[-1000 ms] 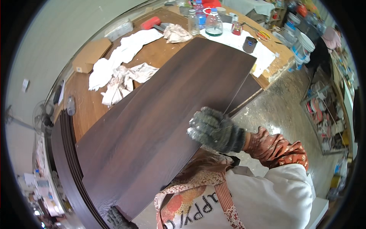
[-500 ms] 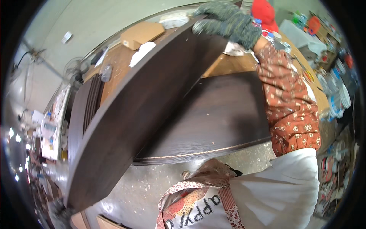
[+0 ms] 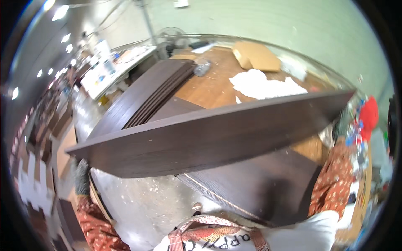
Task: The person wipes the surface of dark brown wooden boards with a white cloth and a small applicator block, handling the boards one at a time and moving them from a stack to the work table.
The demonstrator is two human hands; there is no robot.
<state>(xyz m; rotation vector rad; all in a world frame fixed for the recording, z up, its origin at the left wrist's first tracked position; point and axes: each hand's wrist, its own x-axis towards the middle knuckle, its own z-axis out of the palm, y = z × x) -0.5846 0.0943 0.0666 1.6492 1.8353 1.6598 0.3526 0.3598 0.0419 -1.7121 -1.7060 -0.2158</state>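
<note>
A long dark-brown wood panel [image 3: 209, 140] with a bowed edge spans the view, tilted up on its side. Its left end is gripped by my left hand [image 3: 80, 175], in a grey knit glove, fingers wrapped at the corner. At the panel's right end is my right hand [image 3: 342, 123], also gloved and mostly hidden behind the panel, so its fingers barely show. Beneath the raised panel, another dark panel [image 3: 259, 184] with a pale line along its near edge lies flat. Farther left, several similar panels [image 3: 146, 98] are stacked.
The brown worktable [image 3: 209, 92] carries a cardboard piece [image 3: 257, 56], crumpled white sheeting [image 3: 266, 85] and a clear plastic bottle [image 3: 202, 67]. A red cap-like item [image 3: 368, 117] is at the right. A fan [image 3: 169, 39] stands behind; a white table [image 3: 119, 67] is at far left.
The panel has swung from a steep diagonal to nearly level across the view. My view has turned left, and my left hand and forearm now show more. My right hand is lower, mostly behind the panel.
</note>
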